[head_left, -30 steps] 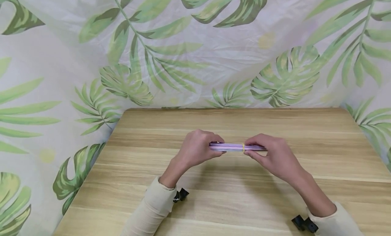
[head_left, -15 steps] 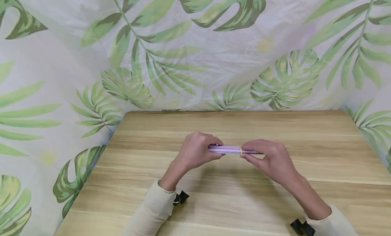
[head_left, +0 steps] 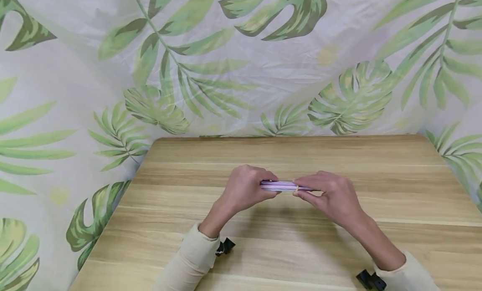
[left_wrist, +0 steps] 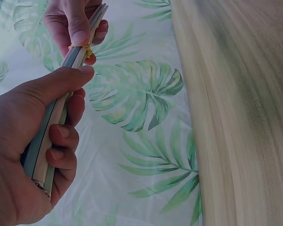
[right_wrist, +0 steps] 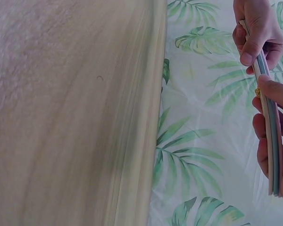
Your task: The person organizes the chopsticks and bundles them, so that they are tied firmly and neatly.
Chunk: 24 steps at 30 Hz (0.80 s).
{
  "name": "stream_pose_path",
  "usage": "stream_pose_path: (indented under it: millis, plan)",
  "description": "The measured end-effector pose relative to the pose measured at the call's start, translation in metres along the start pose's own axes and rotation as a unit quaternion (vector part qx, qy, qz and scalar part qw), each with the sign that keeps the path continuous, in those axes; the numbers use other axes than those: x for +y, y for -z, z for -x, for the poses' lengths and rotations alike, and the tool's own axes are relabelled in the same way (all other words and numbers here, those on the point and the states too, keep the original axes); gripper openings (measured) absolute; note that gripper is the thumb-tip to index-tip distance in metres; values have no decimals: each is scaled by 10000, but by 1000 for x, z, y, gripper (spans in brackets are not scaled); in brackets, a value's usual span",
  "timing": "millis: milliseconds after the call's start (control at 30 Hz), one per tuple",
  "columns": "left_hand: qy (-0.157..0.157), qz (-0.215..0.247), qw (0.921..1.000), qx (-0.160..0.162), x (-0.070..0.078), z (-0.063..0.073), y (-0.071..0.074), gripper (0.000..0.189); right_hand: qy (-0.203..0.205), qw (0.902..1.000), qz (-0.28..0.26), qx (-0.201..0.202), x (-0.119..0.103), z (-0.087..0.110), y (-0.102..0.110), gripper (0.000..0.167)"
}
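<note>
A bundle of slim, straight pastel sticks (head_left: 278, 186) lies level in the head view, held above the table between both hands. A thin yellow band (left_wrist: 86, 49), bunched at one side, circles it. My left hand (head_left: 246, 188) grips one end, thumb along one side and fingers curled round the other, as the left wrist view shows. At the band, my right hand (head_left: 335, 195) pinches the bundle between thumb and fingers. In the right wrist view, the sticks (right_wrist: 272, 155) look cream, blue-grey and pinkish, and their free ends pass under the right hand.
Below the hands spreads a wood-grain table (head_left: 286, 253). Behind and beside it hangs a pale leaf-print cloth (head_left: 278, 73). Small black devices stick out by the left cuff (head_left: 227, 245) and the right cuff (head_left: 370, 279).
The right hand and the yellow band have shifted slightly left, closer to the left hand. Both hands keep hold of the sticks.
</note>
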State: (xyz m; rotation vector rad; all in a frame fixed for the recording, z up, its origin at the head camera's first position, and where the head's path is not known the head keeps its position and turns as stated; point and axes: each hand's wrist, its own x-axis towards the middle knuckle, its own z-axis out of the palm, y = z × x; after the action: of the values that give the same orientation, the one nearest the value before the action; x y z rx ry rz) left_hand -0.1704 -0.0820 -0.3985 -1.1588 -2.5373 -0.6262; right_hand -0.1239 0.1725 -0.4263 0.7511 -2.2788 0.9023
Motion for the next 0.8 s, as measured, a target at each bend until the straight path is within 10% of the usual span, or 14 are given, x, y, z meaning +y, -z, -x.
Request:
stream_pose_path:
  millis: [800]
  plan:
    - [229, 41, 9993, -278, -3, 2, -4, 21, -667, 9919, -170, -1069, 6, 2, 19, 27]
